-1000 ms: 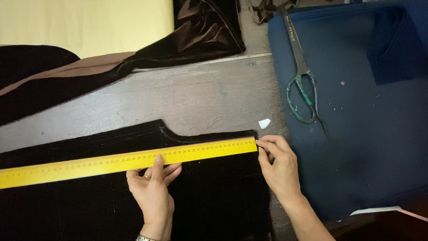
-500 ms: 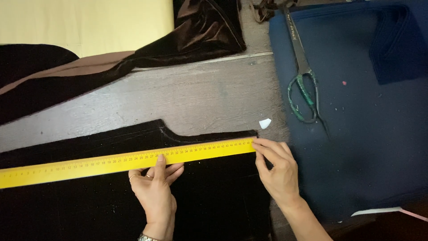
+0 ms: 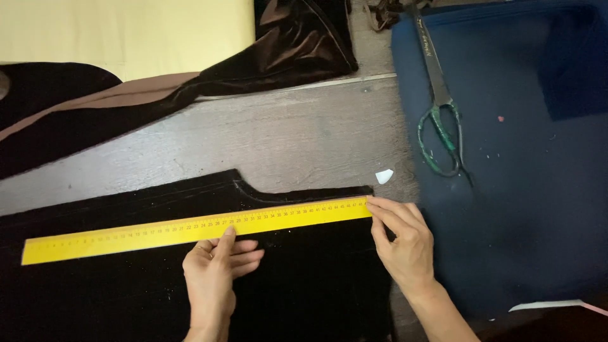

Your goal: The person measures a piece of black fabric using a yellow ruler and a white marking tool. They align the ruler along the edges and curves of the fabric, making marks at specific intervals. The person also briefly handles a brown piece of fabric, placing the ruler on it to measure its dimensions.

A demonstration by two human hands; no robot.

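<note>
The left hand [image 3: 215,278] presses flat on the yellow ruler [image 3: 196,229] over black velvet fabric [image 3: 304,297]; the right hand [image 3: 402,244] pinches the ruler's end, aligning it.

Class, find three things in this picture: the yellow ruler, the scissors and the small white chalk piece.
yellow ruler [image 3: 126,237]: head view, on its flat middle stretch.
scissors [image 3: 443,136]: head view, on the green handle loops.
white chalk piece [image 3: 384,176]: head view, on its centre.

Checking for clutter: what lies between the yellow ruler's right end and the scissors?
Head view: a small white chalk piece on the grey table, between yellow ruler and scissors.
</note>
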